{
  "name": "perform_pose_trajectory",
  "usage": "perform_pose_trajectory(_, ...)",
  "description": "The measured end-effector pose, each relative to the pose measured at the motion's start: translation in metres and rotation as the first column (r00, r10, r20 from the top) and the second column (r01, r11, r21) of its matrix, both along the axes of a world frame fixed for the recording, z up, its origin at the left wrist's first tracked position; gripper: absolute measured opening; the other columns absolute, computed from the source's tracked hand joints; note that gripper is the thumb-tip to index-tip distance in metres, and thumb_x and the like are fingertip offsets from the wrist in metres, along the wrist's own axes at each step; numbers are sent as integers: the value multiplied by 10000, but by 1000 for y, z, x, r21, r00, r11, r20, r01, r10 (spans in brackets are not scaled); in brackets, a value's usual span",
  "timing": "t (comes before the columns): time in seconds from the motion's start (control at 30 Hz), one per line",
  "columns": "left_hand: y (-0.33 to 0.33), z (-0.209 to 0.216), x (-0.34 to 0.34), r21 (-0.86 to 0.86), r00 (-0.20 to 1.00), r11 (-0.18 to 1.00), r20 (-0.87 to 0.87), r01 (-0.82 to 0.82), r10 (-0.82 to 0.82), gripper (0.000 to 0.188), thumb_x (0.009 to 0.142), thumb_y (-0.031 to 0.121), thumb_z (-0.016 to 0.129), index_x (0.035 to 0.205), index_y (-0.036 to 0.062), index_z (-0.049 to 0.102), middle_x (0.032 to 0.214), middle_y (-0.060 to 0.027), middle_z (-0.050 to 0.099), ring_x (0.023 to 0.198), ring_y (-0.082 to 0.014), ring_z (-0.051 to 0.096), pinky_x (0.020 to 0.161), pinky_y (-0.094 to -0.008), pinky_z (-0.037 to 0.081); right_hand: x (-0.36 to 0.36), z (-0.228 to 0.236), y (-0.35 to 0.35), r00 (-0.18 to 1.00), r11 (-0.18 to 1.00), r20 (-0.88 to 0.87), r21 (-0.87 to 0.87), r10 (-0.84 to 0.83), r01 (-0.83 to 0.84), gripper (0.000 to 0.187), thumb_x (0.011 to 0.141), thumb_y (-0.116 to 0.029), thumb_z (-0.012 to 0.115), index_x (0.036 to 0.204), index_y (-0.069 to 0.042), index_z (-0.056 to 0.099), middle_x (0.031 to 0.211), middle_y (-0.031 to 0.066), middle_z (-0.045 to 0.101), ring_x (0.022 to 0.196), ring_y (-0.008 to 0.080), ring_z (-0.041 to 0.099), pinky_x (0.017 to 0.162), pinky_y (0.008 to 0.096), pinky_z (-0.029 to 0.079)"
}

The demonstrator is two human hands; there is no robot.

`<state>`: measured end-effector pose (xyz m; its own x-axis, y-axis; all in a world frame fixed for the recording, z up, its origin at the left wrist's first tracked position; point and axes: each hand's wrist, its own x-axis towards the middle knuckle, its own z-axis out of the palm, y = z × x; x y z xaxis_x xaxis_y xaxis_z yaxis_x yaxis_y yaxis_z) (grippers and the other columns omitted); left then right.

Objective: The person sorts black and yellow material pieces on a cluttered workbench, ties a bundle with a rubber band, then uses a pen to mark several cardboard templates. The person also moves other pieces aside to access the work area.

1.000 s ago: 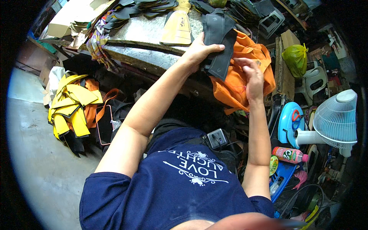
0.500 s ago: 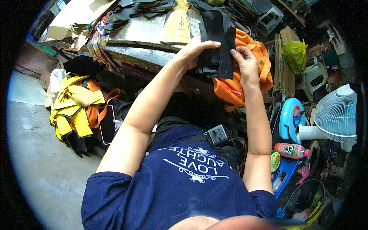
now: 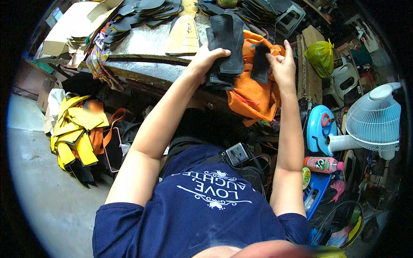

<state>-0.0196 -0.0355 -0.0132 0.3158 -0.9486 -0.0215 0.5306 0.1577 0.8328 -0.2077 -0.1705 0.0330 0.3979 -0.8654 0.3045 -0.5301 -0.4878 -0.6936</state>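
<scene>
A stack of flat black cut pieces (image 3: 228, 47) is gripped by my left hand (image 3: 204, 62), its thumb lying across the top one. My right hand (image 3: 284, 72) pinches a single narrow black piece (image 3: 260, 64) between thumb and fingers, apart from the stack, with one finger pointing up. Just beneath the single piece lies an orange cloth bag (image 3: 251, 101) at the table's edge. Left of the stack, a tan paper-like pattern piece (image 3: 183, 36) rests on the metal-topped table (image 3: 150, 43).
Piles of dark cut pieces (image 3: 150, 10) cover the table's far side. Yellow-and-black pieces (image 3: 77, 129) are heaped at left by the floor. On the right stand a fan (image 3: 373, 114), a pink bottle (image 3: 320, 164) and a yellow-green plastic bag (image 3: 319, 58).
My right hand has drawn one narrow black piece away from the stack to the right. The left hand keeps the rest. The whole view has shifted slightly.
</scene>
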Motion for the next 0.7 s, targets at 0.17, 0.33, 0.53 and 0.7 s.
perform_pose_trajectory(0.17,2,1,-2,25,1000,1000,14,-9,9,519,754,145,736,1193,22,488,970,-115,632,795,-206,676,692,-362,605,-10,-13,8,997,903,75,-429,18,16,434,843,-112,712,1233,-111,520,827,61,649,694,199,650,654,340,526)
perform_pose_trajectory(0.33,1,0,-2,20,999,999,32,-33,33,535,758,166,733,1205,17,479,985,-115,627,800,-202,677,691,-344,603,-1,-14,18,959,753,142,-651,244,-95,177,829,-52,703,958,-83,586,831,55,651,712,207,669,627,325,523)
perform_pose_trajectory(0.53,0,0,0,27,998,999,64,-31,29,566,760,186,733,1227,15,464,991,-118,628,804,-207,677,700,-343,604,27,-19,-23,981,960,182,-280,70,-17,390,829,-143,721,1122,-88,470,710,70,636,626,236,648,600,357,504)
perform_pose_trajectory(0.7,2,1,-2,11,997,999,58,-43,42,568,761,201,737,1223,10,468,988,-121,628,793,-204,680,697,-346,604,31,-22,-40,957,975,241,-187,160,-116,283,829,-125,703,1079,-95,575,746,73,630,640,224,638,632,338,510)
